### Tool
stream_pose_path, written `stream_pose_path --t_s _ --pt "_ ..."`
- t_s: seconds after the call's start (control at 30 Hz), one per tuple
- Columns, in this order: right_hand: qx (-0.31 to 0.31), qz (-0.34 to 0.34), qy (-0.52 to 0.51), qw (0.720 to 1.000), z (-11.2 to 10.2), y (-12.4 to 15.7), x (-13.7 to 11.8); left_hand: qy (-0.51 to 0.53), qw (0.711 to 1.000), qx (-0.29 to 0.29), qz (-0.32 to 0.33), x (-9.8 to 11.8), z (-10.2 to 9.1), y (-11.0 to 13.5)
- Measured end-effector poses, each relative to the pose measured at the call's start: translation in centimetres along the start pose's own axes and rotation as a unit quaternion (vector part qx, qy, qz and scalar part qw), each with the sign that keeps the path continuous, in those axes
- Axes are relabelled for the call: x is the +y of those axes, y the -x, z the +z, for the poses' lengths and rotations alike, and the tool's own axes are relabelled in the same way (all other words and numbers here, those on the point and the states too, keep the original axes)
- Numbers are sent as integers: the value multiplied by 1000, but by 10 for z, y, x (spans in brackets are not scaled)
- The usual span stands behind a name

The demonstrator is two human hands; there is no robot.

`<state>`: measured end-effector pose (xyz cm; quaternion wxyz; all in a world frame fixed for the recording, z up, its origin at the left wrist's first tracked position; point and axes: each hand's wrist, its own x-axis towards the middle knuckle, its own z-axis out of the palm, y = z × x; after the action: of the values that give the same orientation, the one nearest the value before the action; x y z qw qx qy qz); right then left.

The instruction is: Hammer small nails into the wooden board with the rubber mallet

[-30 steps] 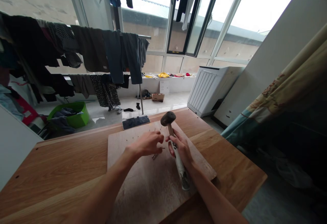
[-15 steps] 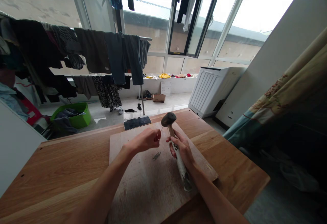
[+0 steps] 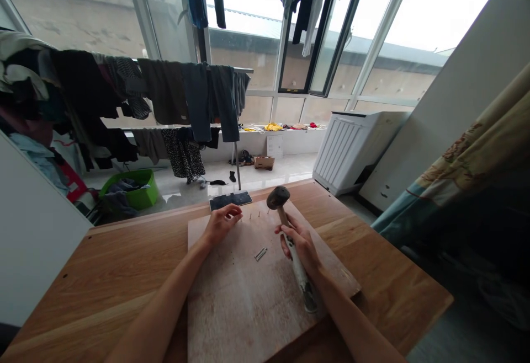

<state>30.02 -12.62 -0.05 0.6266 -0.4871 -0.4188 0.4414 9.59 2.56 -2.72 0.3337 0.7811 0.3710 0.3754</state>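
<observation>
My right hand is wrapped round the pale, worn handle of a dark-headed mallet, its head raised over the far part of a wooden board. At the board's far left, my left hand pinches a small upright nail between thumb and fingertips. To the right of it, a row of thin nails stands in the board, running toward the mallet head. Several loose nails lie together in the middle of the board, between my hands.
Beneath the board is a wooden table. A dark phone-like slab lies at its far edge. Beyond stand a laundry rack with clothes, a green tub and a white ribbed appliance. A curtain hangs at right.
My left hand has moved left and away from me, from beside the mallet to the nail at the row's left end. The right hand still holds the mallet up. The view has shifted slightly.
</observation>
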Motion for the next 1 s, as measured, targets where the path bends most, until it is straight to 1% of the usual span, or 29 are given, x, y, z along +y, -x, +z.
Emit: stream_pose_path --t_s 0.13,0.23,0.4,0.47,0.57,0.77,1.0 --pt "1 -4 4 1000 1 1 -1 -25 999 -24 17 -2 2 0" --pt "-8 -6 10 1000 8 0 -6 -23 999 -39 22 -2 2 1" --pt "-56 8 11 998 32 -8 -15 -28 999 -38 13 2 1 2" --pt "-80 7 4 997 42 -11 -13 -33 999 -34 18 3 1 2" --pt "-107 5 -3 994 52 -13 -4 -28 999 -33 23 4 0 2" --pt "-138 38 11 990 53 -9 19 -24 999 -36 33 1 0 1" --pt "-138 34 20 990 53 -7 23 -16 998 -38 38 -3 1 0"
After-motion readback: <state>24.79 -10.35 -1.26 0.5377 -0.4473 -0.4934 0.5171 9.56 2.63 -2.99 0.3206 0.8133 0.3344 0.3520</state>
